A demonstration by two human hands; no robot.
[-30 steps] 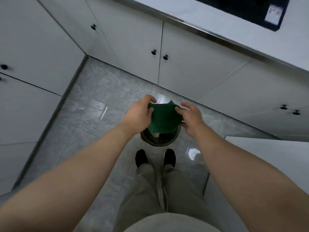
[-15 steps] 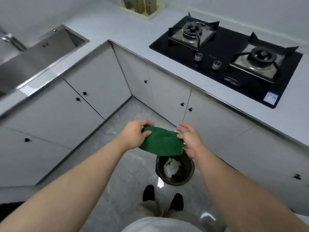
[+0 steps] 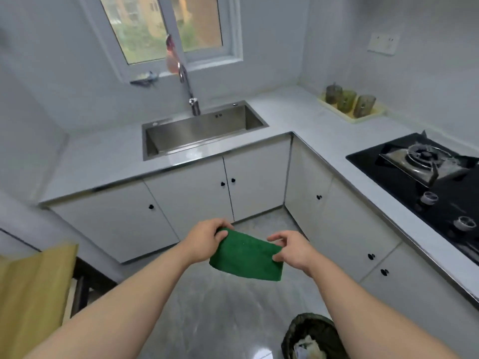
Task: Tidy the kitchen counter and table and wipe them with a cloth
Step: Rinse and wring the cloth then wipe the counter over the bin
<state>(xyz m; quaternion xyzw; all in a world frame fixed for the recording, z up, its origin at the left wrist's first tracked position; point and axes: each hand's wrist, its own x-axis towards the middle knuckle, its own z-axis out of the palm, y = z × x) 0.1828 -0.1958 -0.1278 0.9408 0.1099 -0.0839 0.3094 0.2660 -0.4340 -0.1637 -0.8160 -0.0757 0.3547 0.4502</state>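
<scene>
Head view: holds green cloth [image 3: 246,255] mid-air over floor [image 3: 228,312], centre of frame, spread as a rectangle btw both hands, well apart from desk [image 3: 308,117]. Grips cloth's 9 o'clock end w/ left hand [image 3: 207,235], fingers curled round it. Pinches 3 o'clock end w/ right hand [image 3: 293,251]: thumb pressed on cloth's near face, index finger raised & loosely bent above top edge; can't tell about other fingers, hidden behind the hand. Reaches in w/ bare forearms from 7 & 5 o'clock.

Faces L-shaped grey desk running from 9 o'clock round to 3 o'clock. At 12 o'clock: steel sink [image 3: 202,133] sunk in desk, tap [image 3: 188,92] behind it, window [image 3: 166,27] above. At 1–2 o'clock: yellow tray [image 3: 360,120] w/ three jars [image 3: 347,101], close to wall; socket plate [image 3: 383,44] higher up on wall. At 3 o'clock: black gas hob [image 3: 445,203], one burner & two knobs in view. Under desk: white cabinets [image 3: 191,200] w/ small black knobs. At 5 o'clock on floor: dark bin [image 3: 305,330] w/ pale crumpled rubbish inside, just beside right forearm. At 8 o'clock: yellowish sheet [image 3: 31,288] over dark furniture, too cut off to tell what.
</scene>
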